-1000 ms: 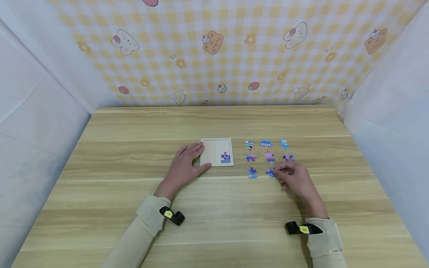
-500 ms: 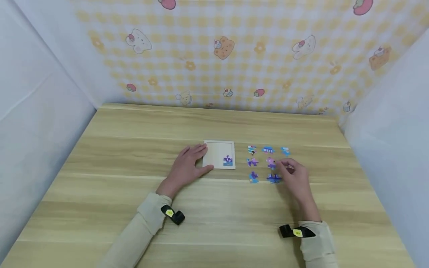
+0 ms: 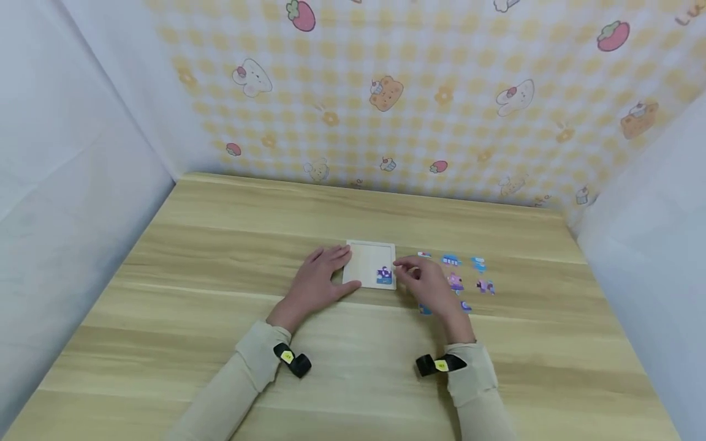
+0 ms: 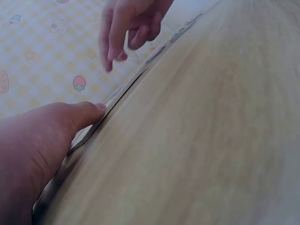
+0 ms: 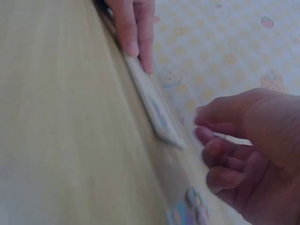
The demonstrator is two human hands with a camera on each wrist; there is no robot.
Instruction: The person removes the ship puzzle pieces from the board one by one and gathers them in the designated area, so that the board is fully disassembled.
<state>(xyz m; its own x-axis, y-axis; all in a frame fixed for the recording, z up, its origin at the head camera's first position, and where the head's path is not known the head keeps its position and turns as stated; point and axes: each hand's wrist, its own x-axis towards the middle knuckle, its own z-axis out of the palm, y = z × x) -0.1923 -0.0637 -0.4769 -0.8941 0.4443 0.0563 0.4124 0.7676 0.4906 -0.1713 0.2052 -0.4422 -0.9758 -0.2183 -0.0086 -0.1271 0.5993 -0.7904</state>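
My left hand (image 3: 315,283) rests on the left side of a small white puzzle tray (image 3: 363,263), its fingers and thumb at the tray's edge. One purple and blue jigsaw piece (image 3: 384,275) lies in the tray's lower right corner. My right hand (image 3: 427,283) hovers at the tray's right edge, thumb and fingertips close together. In the right wrist view the fingers of my right hand (image 5: 253,145) are bent, and no piece shows between them; blur hides whether one is pinched there.
Several loose jigsaw pieces lie right of the tray, among them a blue bus piece (image 3: 450,260), a pink one (image 3: 455,282) and a purple one (image 3: 485,286). My right hand partly covers this group. A checked cloth (image 3: 419,122) hangs behind the wooden table (image 3: 353,380).
My right hand has moved left from the loose pieces to the tray's right edge. My left hand stays on the tray. The head view has shifted slightly.
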